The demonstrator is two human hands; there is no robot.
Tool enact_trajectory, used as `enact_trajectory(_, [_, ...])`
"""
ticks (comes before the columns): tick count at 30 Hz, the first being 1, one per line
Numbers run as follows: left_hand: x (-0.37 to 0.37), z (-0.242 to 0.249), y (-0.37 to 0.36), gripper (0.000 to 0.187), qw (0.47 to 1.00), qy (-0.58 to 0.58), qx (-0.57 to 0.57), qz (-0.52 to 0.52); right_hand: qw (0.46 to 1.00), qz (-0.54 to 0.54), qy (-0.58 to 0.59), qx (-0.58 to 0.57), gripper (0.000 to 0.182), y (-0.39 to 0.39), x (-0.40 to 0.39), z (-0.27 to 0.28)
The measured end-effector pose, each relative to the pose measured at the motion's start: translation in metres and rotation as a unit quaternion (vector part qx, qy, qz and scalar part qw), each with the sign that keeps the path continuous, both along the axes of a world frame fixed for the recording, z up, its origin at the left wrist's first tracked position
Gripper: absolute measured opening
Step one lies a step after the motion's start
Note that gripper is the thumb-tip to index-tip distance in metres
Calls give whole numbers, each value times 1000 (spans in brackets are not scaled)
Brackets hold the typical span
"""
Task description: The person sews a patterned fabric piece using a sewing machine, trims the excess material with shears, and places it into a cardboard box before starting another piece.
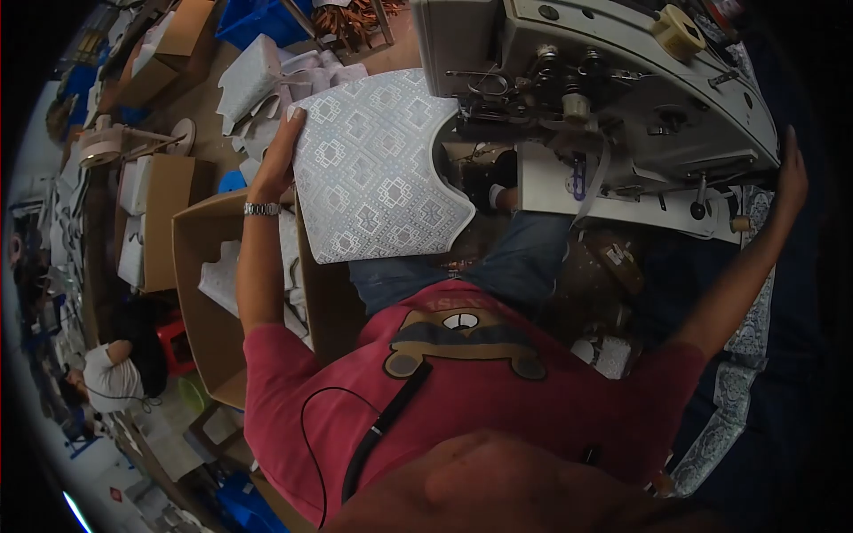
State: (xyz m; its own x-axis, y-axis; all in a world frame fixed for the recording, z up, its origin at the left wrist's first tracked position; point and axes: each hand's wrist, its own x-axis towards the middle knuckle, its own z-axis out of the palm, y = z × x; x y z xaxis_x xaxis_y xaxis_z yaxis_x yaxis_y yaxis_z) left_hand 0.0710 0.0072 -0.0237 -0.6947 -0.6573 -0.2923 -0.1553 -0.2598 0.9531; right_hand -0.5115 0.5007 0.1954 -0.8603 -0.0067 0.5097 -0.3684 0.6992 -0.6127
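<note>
A pale grey-blue patterned fabric panel (373,169) with a curved cut-out lies under the sewing machine (640,98) at its right edge. My left hand (283,153) grips the panel's left edge, thumb on top and the other fingers hidden beneath. At the far right end of the machine, my right hand (791,173) rests against the housing with its visible fingers stretched out. What its fingertips touch there is dark and hard to see. The needle area is hidden behind the machine's parts.
An open cardboard box (209,293) with fabric pieces stands beside my left arm. More fabric panels (253,80) are piled beyond the panel, near a blue crate (253,22). A patterned strip (733,400) hangs at the right. Another person (115,373) sits at the far left.
</note>
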Motion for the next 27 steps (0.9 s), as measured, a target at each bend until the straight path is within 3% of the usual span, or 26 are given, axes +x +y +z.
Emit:
enact_trajectory(3, [5, -6, -1, 61, 1000, 21, 21, 10, 996, -20, 35, -79, 66, 7, 9, -27])
enact_trajectory(7, [18, -21, -5, 49, 997, 27, 71, 34, 980, -12, 102, -169, 61, 14, -19, -51])
enact_trajectory(10, [37, -52, -6, 59, 992, 11, 106, 75, 989, 104, -109, 14, 57, 15, -72, -8])
enact_trajectory(11, [43, -52, 0, 59, 992, 1, 106, 71, 979, 129, -140, 67, 57, 10, -78, 3])
enact_trajectory(13, [52, -53, 18, 61, 972, -11, 207, 113, 978, 126, -132, 104, 56, 1, -84, 10])
enact_trajectory(16, [86, -85, 27, 62, 954, -3, 267, 137, 996, 55, -48, 55, 54, 5, -66, -15])
enact_trajectory(22, [99, -112, 44, 68, 959, 3, 257, 120, 989, -42, 126, -60, 52, 16, 14, -71])
enact_trajectory(26, [91, -118, 55, 71, 957, -2, 253, 144, 960, -26, 276, -36, 40, 1, 106, -64])
enact_trajectory(27, [90, -114, 57, 73, 953, -4, 274, 131, 939, -43, 327, -103, 29, -18, 152, -83])
